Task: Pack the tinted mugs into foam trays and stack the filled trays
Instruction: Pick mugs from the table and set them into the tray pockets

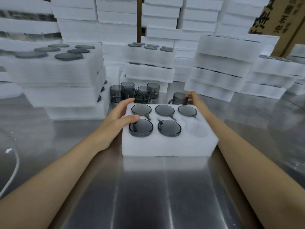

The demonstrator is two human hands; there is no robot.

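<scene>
A white foam tray (168, 146) lies on the steel table in front of me. Several grey tinted mugs (169, 128) sit in its pockets, and the front right pocket (196, 128) is empty. My left hand (121, 113) rests on the tray's left edge, thumb lying by the front left mug and fingers stretched along the side. Behind the tray's far right corner, my right hand (193, 97) grips the rim of a loose tinted mug (179, 99) standing on the table. A cluster of loose mugs (135, 93) stands behind the tray.
Stacks of filled foam trays stand at the left (57, 71), centre back (148, 63) and right (221, 66). More white foam fills the background. A cardboard box (280, 22) is at the top right. The steel table (148, 195) stretches towards me.
</scene>
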